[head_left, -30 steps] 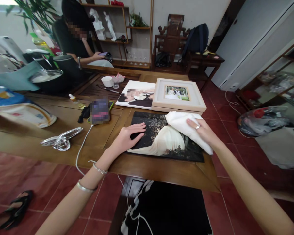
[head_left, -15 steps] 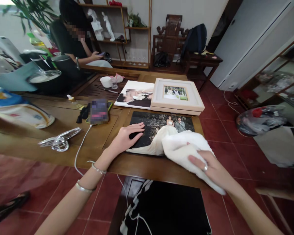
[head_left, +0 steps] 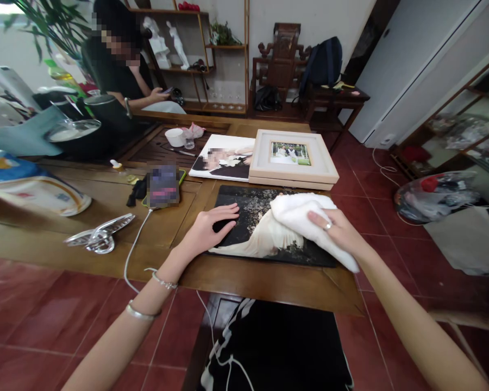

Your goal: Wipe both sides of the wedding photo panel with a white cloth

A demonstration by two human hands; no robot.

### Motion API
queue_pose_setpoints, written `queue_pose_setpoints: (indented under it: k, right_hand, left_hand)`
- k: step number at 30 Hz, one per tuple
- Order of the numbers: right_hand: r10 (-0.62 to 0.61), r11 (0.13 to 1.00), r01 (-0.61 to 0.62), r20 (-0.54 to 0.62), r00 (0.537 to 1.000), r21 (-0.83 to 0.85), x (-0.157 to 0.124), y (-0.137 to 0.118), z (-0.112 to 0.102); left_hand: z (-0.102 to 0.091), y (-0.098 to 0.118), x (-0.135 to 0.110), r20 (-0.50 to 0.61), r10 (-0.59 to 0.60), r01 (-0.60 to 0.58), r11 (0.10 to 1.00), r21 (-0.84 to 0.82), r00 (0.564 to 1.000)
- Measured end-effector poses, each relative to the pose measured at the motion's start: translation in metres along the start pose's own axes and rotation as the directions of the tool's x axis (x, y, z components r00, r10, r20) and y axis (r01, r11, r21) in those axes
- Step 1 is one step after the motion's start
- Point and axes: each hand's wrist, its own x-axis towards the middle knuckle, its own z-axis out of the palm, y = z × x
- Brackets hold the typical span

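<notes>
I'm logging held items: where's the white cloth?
Right of centre in the head view, the white cloth is in the right hand, over the right side of the dark photo.

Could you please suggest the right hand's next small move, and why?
Probably draw the white cloth toward the near edge of the dark photo panel: the right hand holds it over the right part, most of that edge shows uncovered, and the left hand lies at the left side.

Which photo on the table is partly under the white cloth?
The dark photo panel in front, with the left hand at its left edge. The white-edged print and the framed photo lie beyond it, not covered by the cloth.
</notes>
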Motion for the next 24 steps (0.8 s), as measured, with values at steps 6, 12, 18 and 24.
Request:
queue_pose_setpoints:
  k: [6,12,18,24]
  right_hand:
    - [-0.043,0.999,0.046,-0.099,0.994,0.028,0.036,0.014,0.0]
    - [-0.096,0.994,0.086,-0.142,0.985,-0.073,0.003,0.007,0.013]
    - [-0.105,0.992,0.105,0.008,0.994,-0.063,-0.07,-0.009,0.028]
    - [-0.162,0.984,0.166,0.072,0.984,-0.063,-0.087,-0.02,0.036]
  left_hand:
    - [0.0,-0.001,-0.001,-0.001,-0.006,0.006,1.0,-0.015,1.0]
    - [0.001,0.0,0.0,0.002,-0.011,0.011,1.0,0.001,1.0]
    - [0.001,0.0,0.0,0.002,-0.008,0.008,1.0,0.004,1.0]
    - [0.001,0.0,0.0,0.009,-0.012,0.012,1.0,0.01,1.0]
